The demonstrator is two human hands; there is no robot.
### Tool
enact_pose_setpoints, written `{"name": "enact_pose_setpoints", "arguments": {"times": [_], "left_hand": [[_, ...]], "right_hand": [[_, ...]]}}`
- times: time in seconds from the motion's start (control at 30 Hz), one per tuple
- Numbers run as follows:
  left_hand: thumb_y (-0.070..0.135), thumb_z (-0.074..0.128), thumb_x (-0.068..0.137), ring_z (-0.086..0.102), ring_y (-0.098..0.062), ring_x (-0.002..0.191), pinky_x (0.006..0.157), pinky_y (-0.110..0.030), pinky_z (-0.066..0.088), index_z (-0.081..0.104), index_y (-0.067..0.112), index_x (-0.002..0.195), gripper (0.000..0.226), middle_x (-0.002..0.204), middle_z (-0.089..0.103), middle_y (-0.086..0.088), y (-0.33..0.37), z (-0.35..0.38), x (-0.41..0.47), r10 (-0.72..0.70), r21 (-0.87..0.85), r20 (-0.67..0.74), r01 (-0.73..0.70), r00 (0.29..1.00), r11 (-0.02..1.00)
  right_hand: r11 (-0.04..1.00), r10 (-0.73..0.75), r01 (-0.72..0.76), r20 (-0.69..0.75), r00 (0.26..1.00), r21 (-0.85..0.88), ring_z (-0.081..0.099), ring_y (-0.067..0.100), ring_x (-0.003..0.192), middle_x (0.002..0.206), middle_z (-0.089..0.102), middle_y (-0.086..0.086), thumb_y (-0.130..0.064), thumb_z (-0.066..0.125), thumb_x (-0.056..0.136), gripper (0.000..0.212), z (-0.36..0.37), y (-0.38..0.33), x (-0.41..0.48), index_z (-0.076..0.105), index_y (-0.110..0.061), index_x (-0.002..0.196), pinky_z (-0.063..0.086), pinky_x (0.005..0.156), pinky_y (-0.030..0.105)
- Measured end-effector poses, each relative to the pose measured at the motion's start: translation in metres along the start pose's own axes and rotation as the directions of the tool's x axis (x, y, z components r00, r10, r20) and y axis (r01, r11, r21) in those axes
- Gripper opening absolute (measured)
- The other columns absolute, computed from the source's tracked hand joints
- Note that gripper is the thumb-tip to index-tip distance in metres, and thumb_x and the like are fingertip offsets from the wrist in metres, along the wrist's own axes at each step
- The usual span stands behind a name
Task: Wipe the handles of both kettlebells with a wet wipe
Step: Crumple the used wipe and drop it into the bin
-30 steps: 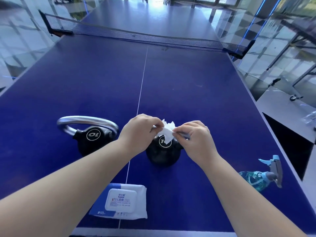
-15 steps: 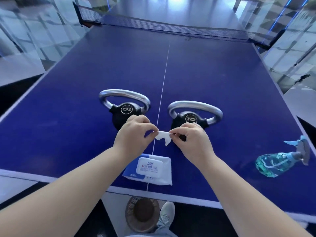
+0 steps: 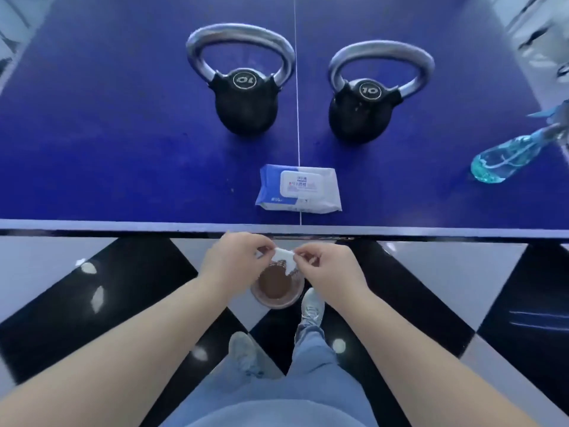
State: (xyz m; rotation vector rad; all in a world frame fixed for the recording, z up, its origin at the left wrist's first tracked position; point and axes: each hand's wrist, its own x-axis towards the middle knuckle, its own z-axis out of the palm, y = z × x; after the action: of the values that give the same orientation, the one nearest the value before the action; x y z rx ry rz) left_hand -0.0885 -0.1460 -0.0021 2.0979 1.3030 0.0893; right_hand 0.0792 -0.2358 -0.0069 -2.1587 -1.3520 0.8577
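Both hands are closed in fingertip pinches on a small crumpled white wet wipe (image 3: 281, 255), the left hand (image 3: 237, 257) on its left end and the right hand (image 3: 328, 265) on its right end, so the wipe's long axis runs from hand to hand. The pair is held off the near edge of the blue desk (image 3: 92, 149), directly above a round brown waste bin (image 3: 277, 289) standing on the black-and-white tiled floor; the bin lies straight below the wipe, equally near to either hand. Judged from this, disposal of the wipe is the step in hand, and it calls only for both pinches to let go.

Beyond the hands, on the desk, stand two black kettlebells with silver loop handles: one (image 3: 244, 81) ahead and slightly left, the other (image 3: 369, 94) ahead and to the right. A blue-and-white pack of wipes (image 3: 298, 189) lies between them and the hands. A translucent blue spray bottle (image 3: 511, 155) lies far to the right.
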Motion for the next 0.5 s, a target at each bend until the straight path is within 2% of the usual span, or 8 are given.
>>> {"name": "enact_pose_setpoints", "arguments": {"times": [0.17,0.37,0.5], "left_hand": [[0.034,0.060,0.089,0.064,-0.009,0.089,0.077,-0.031,0.056,0.074,0.031,0.106,0.022,0.099,0.073,0.013,-0.014,0.043,-0.016,-0.128,-0.003,0.113,0.129,0.985,0.992],[0.028,0.059,0.087,0.065,-0.014,0.093,0.084,-0.035,0.056,0.070,0.029,0.114,0.029,0.107,0.071,0.009,-0.020,0.083,-0.004,-0.279,0.028,0.258,0.282,0.925,0.959],[0.023,0.056,0.089,0.064,-0.019,0.099,0.084,-0.030,0.052,0.065,0.027,0.123,0.036,0.117,0.069,0.002,-0.021,0.102,0.009,-0.296,0.056,0.291,0.292,0.910,0.955]], "right_hand": [[0.990,0.142,-0.138,0.119,0.983,-0.040,0.066,0.011,0.080,0.089,0.074,-0.010,-0.030,0.062,0.091,0.016,0.033,0.021,-0.012,0.077,-0.031,0.097,0.058,0.076,0.038],[0.962,0.269,-0.251,0.227,0.936,-0.105,0.064,0.020,0.098,0.117,0.068,-0.004,-0.027,0.049,0.095,0.032,0.060,0.049,0.005,0.069,-0.034,0.118,0.057,0.085,0.041],[0.951,0.301,-0.259,0.301,0.905,-0.172,0.063,0.024,0.103,0.123,0.066,0.001,-0.024,0.047,0.096,0.038,0.066,0.066,0.021,0.063,-0.032,0.129,0.056,0.087,0.040]]}}
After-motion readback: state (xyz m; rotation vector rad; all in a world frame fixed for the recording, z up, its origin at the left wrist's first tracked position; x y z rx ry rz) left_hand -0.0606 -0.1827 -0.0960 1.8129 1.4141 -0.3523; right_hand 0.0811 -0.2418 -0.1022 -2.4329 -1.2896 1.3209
